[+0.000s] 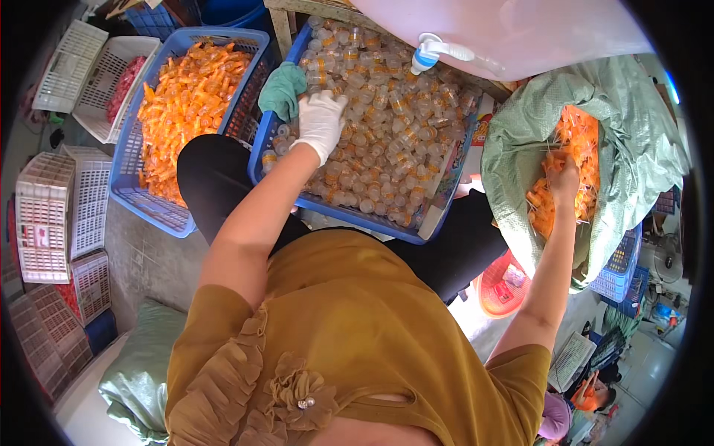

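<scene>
With the left hand (321,123) bent over the bottles (401,111) in the tray (357,220) and the right hand (563,181) among orange pieces (581,141) in the sack (513,137), what either pinches I cannot tell, but light, shallow picking should suit best.

Gloved hand (321,123), one; bare hand (565,178), one; cloth (282,89), one; tap (427,55), one; open sack (513,141), one. Bottles (372,156) and orange pieces (195,104) are too many to count.

Mustard top (364,297); white glove (320,125)
</scene>
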Demonstrator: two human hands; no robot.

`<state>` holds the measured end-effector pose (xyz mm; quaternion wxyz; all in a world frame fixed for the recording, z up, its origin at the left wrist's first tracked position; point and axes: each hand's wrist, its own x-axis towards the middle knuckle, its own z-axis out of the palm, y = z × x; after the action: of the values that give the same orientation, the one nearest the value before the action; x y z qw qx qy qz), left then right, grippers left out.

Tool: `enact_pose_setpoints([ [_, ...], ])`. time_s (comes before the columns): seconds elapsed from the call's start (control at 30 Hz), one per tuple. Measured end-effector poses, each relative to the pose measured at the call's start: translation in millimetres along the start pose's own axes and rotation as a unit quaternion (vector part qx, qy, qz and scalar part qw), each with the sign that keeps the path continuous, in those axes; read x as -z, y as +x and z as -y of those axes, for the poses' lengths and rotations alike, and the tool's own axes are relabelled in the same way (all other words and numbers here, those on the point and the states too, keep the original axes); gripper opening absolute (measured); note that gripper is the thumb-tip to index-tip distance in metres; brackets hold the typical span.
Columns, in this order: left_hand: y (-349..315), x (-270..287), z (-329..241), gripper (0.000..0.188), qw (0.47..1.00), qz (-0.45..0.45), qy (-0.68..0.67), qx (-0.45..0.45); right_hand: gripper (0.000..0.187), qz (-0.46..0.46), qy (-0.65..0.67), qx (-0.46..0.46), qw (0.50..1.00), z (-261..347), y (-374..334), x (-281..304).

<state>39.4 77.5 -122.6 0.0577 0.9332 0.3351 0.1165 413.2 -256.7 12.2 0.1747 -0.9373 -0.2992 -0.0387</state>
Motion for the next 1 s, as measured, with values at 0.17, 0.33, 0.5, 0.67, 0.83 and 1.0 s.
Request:
enact_pose_setpoints([
  [0.17, 12.9, -46.3, 18.0, 0.032, 0.989, 0.135, 0.063, 0.021, 0.021, 0.020, 0.142, 0.031, 0.989, 22.3, -20.2, 14.7],
  [0.33, -2.7, 29.7, -9.5, 0.038, 0.842, 0.151, -0.510, 0.092, 0.022, 0.008, 0.499, 0.064, 0.864, 20.4, -52.4, 50.1],
  [0.5, -8.2, 76.2, -38.2, 0.043, 0.655, 0.081, -0.749, 0.052, 0.026, 0.042, 0.513, 0.101, 0.851, 118.0, -61.3, 69.1],
  [0.67, 0.9, 92.3, -64.3, 0.045, 0.659, 0.054, -0.746, 0.075, 0.029, 0.144, 0.529, 0.211, 0.809, 238.3, -73.5, 32.2],
  [0.83, 0.5, 87.6, -72.5, 0.043, 0.595, 0.037, -0.799, 0.075, 0.025, 0.087, 0.471, 0.294, 0.827, 305.3, -65.5, 40.3],
  [1.0, -0.4, 78.6, -75.7, 0.046, 0.628, -0.021, -0.773, 0.082, 0.027, 0.086, 0.460, 0.315, 0.826, 323.0, -47.5, 21.4],
])
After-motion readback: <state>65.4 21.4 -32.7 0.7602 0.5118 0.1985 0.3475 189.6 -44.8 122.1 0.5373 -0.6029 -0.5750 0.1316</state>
